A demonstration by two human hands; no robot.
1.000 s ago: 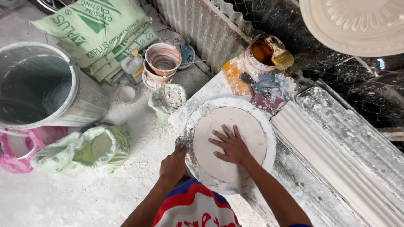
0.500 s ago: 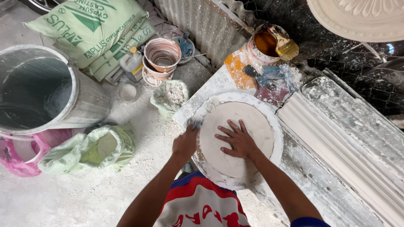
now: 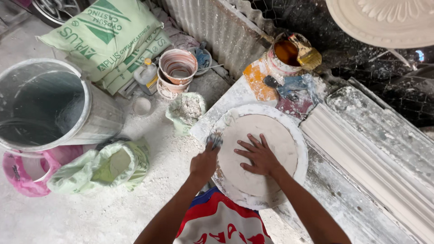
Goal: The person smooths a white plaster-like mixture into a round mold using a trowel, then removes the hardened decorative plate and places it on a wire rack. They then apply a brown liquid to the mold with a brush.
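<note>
On the floor, far left: a pink bucket (image 3: 20,174) sat partly hidden under a big grey drum (image 3: 49,106), whose dark inside showed no contents.
Open sack: a green bag (image 3: 101,165) lay beside the drum, white powder in its mouth; bare dusty floor spread below it.
Stacked sacks: green bags (image 3: 106,38) lay above, cut off at the top edge.
Small pots: two nested buckets (image 3: 177,70) stood near a bag of white lumps (image 3: 186,112).
Left hand: the left hand (image 3: 204,163) was closed on a small grey scraper (image 3: 214,140), most of it hidden, at the left rim of the mould.
Mould: the round white mould (image 3: 264,192) lay on the table's near-left corner (image 3: 217,113), overhanging the edge, filled with pale plaster.
Right hand: the right hand (image 3: 257,156) lay flat on the plaster, fingers spread, gripping nothing.
Paint can: a can (image 3: 287,54) held amber liquid and a brush.
Right: a long white moulding (image 3: 361,167) ran off the frame.
</note>
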